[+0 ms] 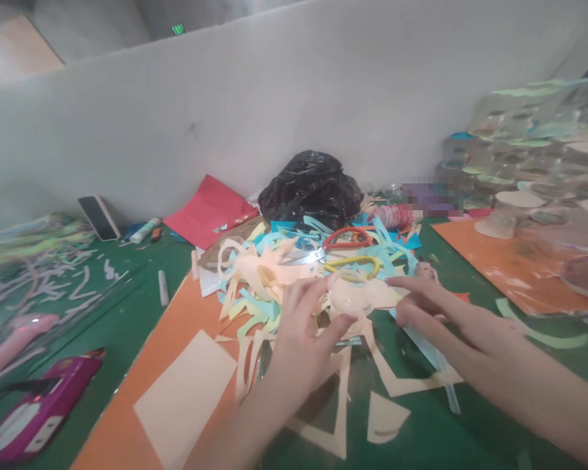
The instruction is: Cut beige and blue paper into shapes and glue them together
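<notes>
Far left of the green table there's a pink case, then a phone leaning on the wall and a glue stick. Next comes a big orange sheet with a cream rectangle lying on it. Behind that is red paper.

Middle is a messy scrap pile of cream and blue strips, with a black bag at the back and 2 scissors lying on top.

Just in front of the scissors sits the cutout: pale cream, roundish, thin and a bit crumpled, resting on the near edge of the pile.

The left hand pinches its left side, thumb under, fingers curled over. The right hand is flat and spread, fingertips just touching its right edge, holding nothing.

Looks to me like the cutout is being steadied or smoothed between both hands. It's flimsy stuff, so I'd say any lift needs a light grip so it doesn't tear or snag the strips.

Far right: another orange sheet and stacked plastic cups, blurry.
</notes>
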Available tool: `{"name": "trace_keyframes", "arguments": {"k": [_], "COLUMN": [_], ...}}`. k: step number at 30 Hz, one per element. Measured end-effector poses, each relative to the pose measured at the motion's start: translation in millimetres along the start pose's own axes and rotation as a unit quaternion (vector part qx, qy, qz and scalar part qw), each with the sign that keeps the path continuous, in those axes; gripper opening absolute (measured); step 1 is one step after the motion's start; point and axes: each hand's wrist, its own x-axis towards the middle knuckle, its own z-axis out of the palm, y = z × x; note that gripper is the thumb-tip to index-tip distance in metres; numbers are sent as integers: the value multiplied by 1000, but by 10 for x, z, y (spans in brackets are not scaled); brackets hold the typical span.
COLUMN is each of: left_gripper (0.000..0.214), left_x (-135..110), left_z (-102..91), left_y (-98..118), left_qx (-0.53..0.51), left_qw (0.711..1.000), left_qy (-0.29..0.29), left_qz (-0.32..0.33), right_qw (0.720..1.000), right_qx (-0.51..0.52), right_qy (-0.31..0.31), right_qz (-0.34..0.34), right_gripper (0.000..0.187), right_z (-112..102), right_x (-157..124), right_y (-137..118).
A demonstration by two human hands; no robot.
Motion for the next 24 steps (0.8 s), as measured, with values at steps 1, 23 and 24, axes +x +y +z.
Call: {"name": "trace_keyframes", "arguments": {"k": [1,23,24], "left_gripper": [35,35,35], "left_x": [8,64,64], "left_z": [7,-57,-59], "left_y": [7,-85,-83], "left_qx": [-7,41,40], "left_qw": [1000,995,995], "left_qy": [-9,-91,-92], "left_qz": [-5,26,24], "right_qw": [998,987,987], "right_qx": [29,150,148], "right_qy": [-49,-57,-57], "right_qz": [2,19,20], "right_gripper": [50,34,34], "right_z": [37,130,132], "right_x": [45,341,341], "right_y": [-82,-376,-374]}}
